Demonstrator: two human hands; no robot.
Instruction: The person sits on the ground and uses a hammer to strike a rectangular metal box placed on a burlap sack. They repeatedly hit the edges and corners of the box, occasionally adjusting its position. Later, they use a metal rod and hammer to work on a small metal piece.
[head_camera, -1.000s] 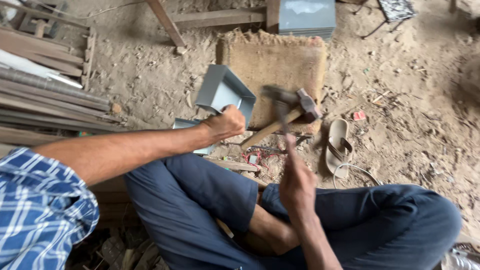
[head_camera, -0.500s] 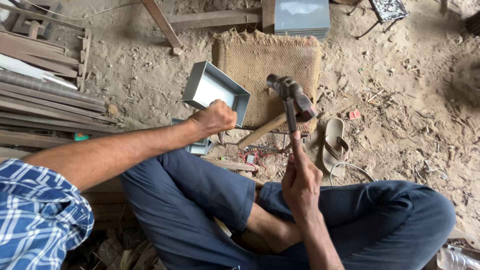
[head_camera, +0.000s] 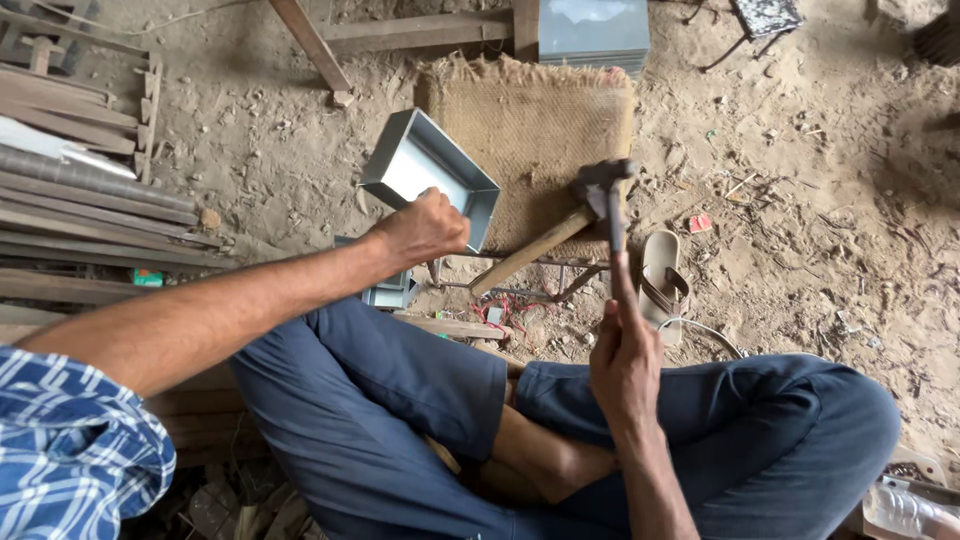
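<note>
Head view of a person seated cross-legged on a sandy floor (head_camera: 800, 200). The left hand (head_camera: 425, 228) was clamped on the near edge of a shallow rectangular grey metal tray (head_camera: 420, 170), which stood tilted, its open side facing the camera, just left of a burlap mat (head_camera: 530, 120). The right hand (head_camera: 625, 365) was closed around the handle of a hammer (head_camera: 605, 195), the handle pointing away from the person and the dark head raised over the near right part of the mat, to the right of the tray and apart from it. A second wooden handle (head_camera: 530, 255) lay slanting beneath the hammer head; whether it touched the head could not be told. A sandal (head_camera: 662, 280) lay on the floor just right of the hammer. Long metal bars and wooden strips (head_camera: 90, 210) were stacked at the left. A flat grey metal sheet stack (head_camera: 592, 28) lay at the far edge, beyond the mat.
</note>
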